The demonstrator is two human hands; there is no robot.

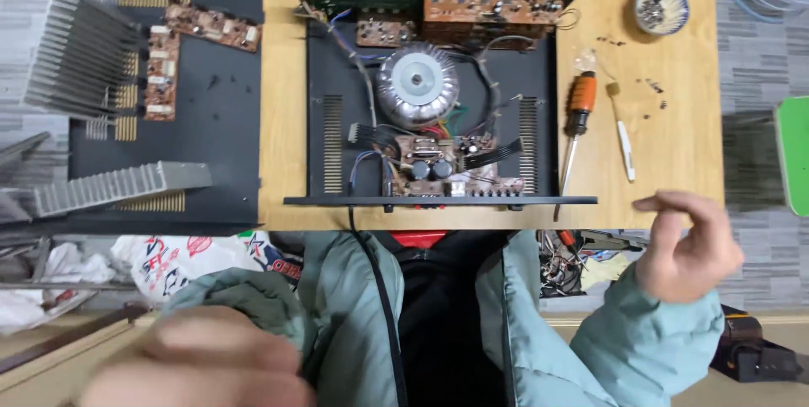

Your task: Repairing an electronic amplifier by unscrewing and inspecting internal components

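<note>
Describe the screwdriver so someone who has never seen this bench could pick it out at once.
Start at the open black chassis on the wooden table. Just right of its right wall lies the screwdriver, orange handle away from the person. The thin white brush beside it has no orange.

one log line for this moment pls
left hand: blurred, low, empty | right hand: raised, empty, near screwdriver | open amplifier chassis on wooden table

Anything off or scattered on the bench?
Yes: small dark bits lie loose on the wooden table, outside the round dish. The open amplifier chassis sits with circuit boards and heatsinks removed to its left.
</note>
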